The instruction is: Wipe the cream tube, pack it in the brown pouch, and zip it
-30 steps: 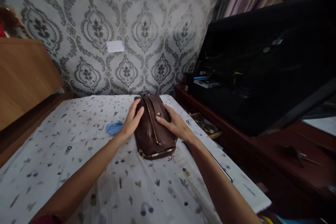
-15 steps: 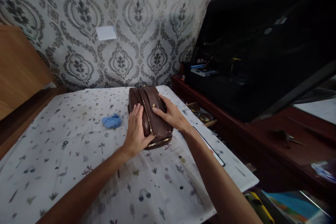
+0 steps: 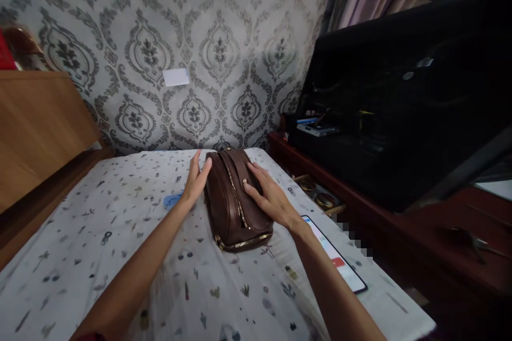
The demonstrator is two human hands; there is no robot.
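Observation:
A brown leather toiletry bag [image 3: 228,208] with brass zippers rests on the patterned white sheet [image 3: 132,202] in front of me. The zip along its top shows a narrow gap near the close end. Along the bag's far left side, my left hand [image 3: 196,178] is upright with fingers stretched out, its thumb at the bag's edge. My right hand [image 3: 272,197] lies on the right side of the bag, fingers extended, the thumb close to a small brass stud. Partly hidden behind my left wrist is a crumpled blue cloth [image 3: 171,201].
A lit phone [image 3: 340,258] lies right of my right forearm. Further right, a dark red desk [image 3: 440,224] carries a big black screen [image 3: 384,90] and keys [image 3: 474,242]. A wooden headboard-like panel [image 3: 44,128] stands left. Patterned wallpaper covers the wall behind.
My left hand has moved off the bag's top to its far left side. The right hand stays on the bag. The view has shifted, so the bag appears lower and more of the phone shows.

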